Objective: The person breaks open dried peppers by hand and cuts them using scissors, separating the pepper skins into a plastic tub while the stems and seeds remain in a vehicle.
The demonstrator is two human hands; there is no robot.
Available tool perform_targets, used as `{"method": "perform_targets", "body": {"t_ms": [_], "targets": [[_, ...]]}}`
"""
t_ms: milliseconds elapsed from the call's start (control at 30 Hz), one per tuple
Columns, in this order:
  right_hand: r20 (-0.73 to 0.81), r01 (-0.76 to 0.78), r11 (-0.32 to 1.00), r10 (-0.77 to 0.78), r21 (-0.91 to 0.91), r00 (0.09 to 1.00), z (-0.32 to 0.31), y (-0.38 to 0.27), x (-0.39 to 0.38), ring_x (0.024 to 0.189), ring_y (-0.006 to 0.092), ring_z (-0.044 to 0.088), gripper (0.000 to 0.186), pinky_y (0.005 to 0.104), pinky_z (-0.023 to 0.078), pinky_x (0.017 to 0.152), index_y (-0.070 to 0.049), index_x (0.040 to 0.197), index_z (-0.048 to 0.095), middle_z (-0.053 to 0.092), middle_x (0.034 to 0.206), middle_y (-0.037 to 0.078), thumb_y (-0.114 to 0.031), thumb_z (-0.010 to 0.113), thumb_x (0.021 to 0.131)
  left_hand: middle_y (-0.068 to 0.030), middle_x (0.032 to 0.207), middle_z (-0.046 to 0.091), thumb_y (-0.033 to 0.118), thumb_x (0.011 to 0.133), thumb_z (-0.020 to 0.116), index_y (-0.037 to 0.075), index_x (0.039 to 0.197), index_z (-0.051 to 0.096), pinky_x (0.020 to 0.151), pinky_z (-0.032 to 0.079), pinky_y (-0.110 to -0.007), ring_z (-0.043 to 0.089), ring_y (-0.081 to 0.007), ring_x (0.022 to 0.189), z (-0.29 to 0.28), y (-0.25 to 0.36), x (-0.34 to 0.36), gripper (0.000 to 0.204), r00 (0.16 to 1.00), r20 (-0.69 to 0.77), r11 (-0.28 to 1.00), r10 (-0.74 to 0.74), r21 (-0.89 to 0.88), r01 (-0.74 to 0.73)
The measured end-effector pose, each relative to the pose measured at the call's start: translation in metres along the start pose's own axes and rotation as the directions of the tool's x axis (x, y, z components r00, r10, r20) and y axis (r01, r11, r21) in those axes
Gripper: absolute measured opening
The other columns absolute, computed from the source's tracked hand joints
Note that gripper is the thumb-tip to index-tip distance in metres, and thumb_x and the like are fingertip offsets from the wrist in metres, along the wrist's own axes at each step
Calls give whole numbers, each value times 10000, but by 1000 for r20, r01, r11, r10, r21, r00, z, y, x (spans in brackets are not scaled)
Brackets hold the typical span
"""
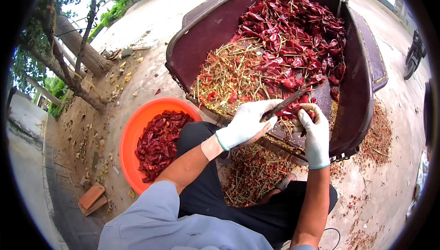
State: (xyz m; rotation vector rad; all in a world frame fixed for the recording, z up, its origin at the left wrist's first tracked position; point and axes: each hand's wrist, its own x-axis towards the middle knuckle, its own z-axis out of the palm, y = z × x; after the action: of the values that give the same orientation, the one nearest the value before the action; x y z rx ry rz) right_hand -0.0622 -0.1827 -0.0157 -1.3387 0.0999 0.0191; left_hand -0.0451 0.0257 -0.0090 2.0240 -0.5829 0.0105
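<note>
My left hand (pixel 246 122), in a white work glove with a pale green cuff, is closed around a long, slim, dark tool (pixel 287 104). The tool slants up and right over the cart's near edge; its exact kind is not clear. My right hand (pixel 315 133), gloved the same way, has its thumb and fingers pinched together beside a dried red chili pepper (pixel 289 111), which it seems to grip by one end. Beyond both hands, a heap of dried red chilies (pixel 293 34) lies in the dark maroon cart bed (pixel 206 32). Cut stems and bits (pixel 229 69) cover its left part.
An orange basin (pixel 129 133) of dried chilies stands beside my left knee. Stem scraps (pixel 252 172) are piled on the ground between my legs, with another pile (pixel 378 133) right of the cart. Bricks (pixel 92 197) and tree trunks (pixel 80 43) are at left.
</note>
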Motion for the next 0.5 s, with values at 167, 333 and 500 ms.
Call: {"method": "perform_targets", "body": {"t_ms": [167,333,500], "targets": [[36,98,995,-98,7,995,2,4,1,798,101,655,115,249,556,726,5,1067,635,653,935,36,-51,612,969,-78,922,709,158,921,713,19,1183,657,748,538,-266,668,-93,827,7,5,-2,301,997,-76,999,-23,46,26],[91,144,987,-150,70,985,7,6,2,886,126,664,117,277,564,816,23,1056,629,685,1070,93,-5,608,945,-65,917,726,170,906,751,14,1094,670,763,541,-266,670,-82,859,7,9,1,257,986,-152,994,-73,-95,59],[130,180,983,-182,28,975,11,9,0,948,134,650,132,284,542,867,26,1058,629,683,1085,87,31,610,928,-47,942,726,148,908,750,8,1098,670,779,543,-253,671,-74,876,9,5,1,250,982,-149,968,-113,-238,75]]}}
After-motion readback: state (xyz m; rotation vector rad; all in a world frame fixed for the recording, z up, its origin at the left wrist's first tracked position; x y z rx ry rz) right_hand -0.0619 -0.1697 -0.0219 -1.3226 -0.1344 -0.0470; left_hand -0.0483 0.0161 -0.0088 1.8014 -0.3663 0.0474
